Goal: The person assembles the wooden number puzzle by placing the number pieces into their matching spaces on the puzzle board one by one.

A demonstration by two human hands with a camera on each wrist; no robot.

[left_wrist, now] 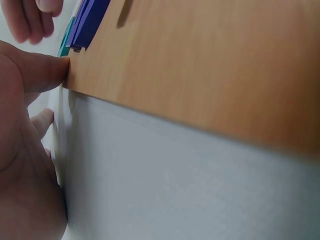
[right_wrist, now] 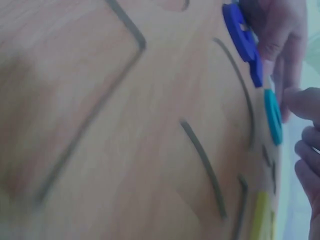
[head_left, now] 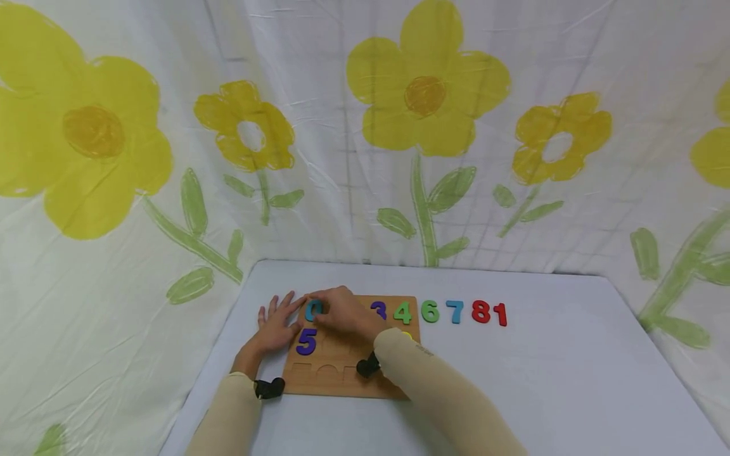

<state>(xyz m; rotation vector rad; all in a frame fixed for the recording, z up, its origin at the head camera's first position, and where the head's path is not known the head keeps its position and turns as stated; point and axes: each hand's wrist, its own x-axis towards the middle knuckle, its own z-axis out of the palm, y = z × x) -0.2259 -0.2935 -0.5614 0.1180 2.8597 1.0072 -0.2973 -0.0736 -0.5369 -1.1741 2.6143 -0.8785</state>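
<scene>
My right hand (head_left: 342,310) reaches over the wooden number board (head_left: 319,386), its thumb and index finger around the blue number 0 (head_left: 313,310) at the far left corner. The right wrist view has this 0 (right_wrist: 272,117) lying on the board, right beside fingertips. My left hand (head_left: 276,329) lies with spread fingers along the board's left edge. In the left wrist view its thumb (left_wrist: 45,72) touches that edge. Just below the 0 is a purple number 5 (head_left: 306,342). A purple 3 (head_left: 379,310) and a green 4 (head_left: 402,313) lie along the far row, the 3 partly hidden.
Right of the board, a green 6 (head_left: 430,311), blue 7 (head_left: 454,311), red 8 (head_left: 481,311) and red 1 (head_left: 500,314) stand in a row on the white table (head_left: 570,367). A yellow piece (head_left: 407,335) peeks out beside the right sleeve. A flowered curtain (head_left: 319,209) hangs behind.
</scene>
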